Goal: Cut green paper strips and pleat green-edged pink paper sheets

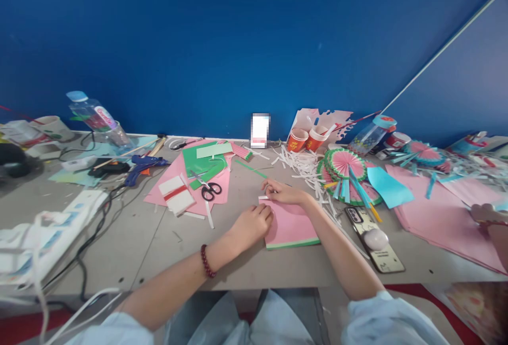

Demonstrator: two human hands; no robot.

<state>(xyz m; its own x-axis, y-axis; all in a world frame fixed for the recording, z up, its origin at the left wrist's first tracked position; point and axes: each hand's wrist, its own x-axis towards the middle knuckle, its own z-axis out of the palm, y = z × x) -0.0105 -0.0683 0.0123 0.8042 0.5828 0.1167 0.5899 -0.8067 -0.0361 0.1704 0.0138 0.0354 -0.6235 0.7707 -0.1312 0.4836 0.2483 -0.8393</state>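
A pink paper sheet [291, 224] with a green edge lies on the grey table [246, 265] in front of me. My left hand [252, 224] rests on its left edge with the fingers curled and pressed down on the paper. My right hand [283, 192] lies at the sheet's top edge, fingers pinched together on a thin white paper strip [263, 197]. A red bead bracelet [207, 261] sits on my left wrist.
Black-handled scissors [208, 188] lie on pink and green sheets to the left, near a blue glue gun [142, 167] and a power strip [75, 212]. A phone [375, 233], folded paper fans [344, 168], paper cups [305, 138] and white scraps lie right. Another person's hand [486, 212] shows far right.
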